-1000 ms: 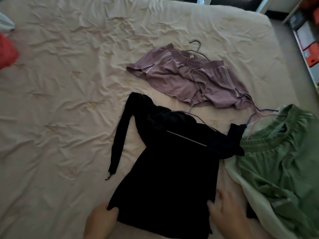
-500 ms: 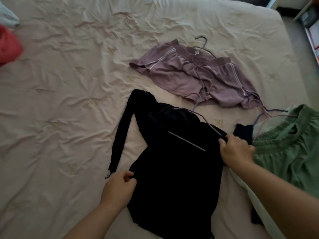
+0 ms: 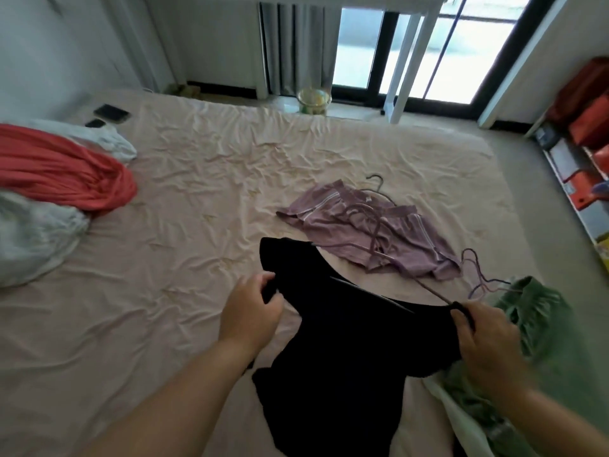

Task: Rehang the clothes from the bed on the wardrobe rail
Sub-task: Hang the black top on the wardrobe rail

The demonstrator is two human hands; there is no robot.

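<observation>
Above the bed (image 3: 164, 258), the black top (image 3: 342, 351) is held up by both shoulders, seemingly so its hanger (image 3: 372, 293) stays seated for carrying to the rail. Its left shoulder is pinched by the left hand (image 3: 250, 315); the right hand (image 3: 487, 334) is curled round the other. Beyond, mauve shorts (image 3: 369, 235) lie flat, and a green garment (image 3: 530, 311) is bunched alongside.

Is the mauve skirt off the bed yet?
No, the mauve skirt lies flat on the bed sheet with its hanger; both the left hand and right hand grip the black top.
</observation>
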